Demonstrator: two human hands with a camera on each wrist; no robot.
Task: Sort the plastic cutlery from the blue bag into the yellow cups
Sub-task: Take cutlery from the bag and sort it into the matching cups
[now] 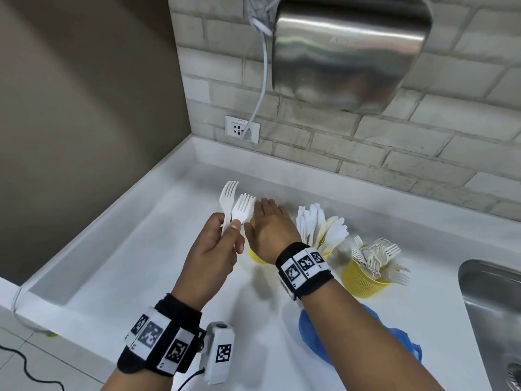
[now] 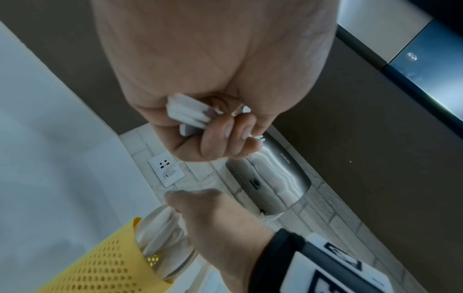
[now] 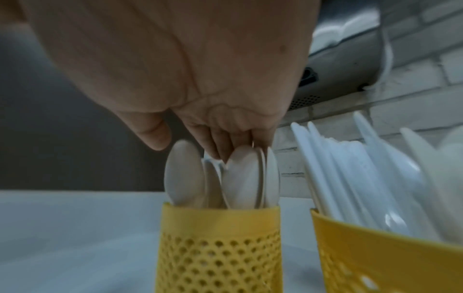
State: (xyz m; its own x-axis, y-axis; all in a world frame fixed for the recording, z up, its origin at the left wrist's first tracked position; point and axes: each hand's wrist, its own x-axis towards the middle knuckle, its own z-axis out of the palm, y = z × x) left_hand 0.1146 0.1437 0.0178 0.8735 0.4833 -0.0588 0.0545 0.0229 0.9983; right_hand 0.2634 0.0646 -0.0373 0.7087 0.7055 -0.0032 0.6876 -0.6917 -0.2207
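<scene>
Forks (image 1: 236, 205), two of them, stand pinched in the left hand (image 1: 214, 249) beside three yellow cups on the counter (image 1: 135, 266); the blue bag (image 1: 310, 331) lies under the right forearm. Right hand (image 1: 270, 224) reaches fingers-down among spoons (image 3: 240, 178) in the leftmost cup (image 3: 220, 247), grip unclear

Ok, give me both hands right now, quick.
Left hand: fingers gripping white forks.
Right hand: open, straight fingers on the spoons in a yellow cup.
</scene>
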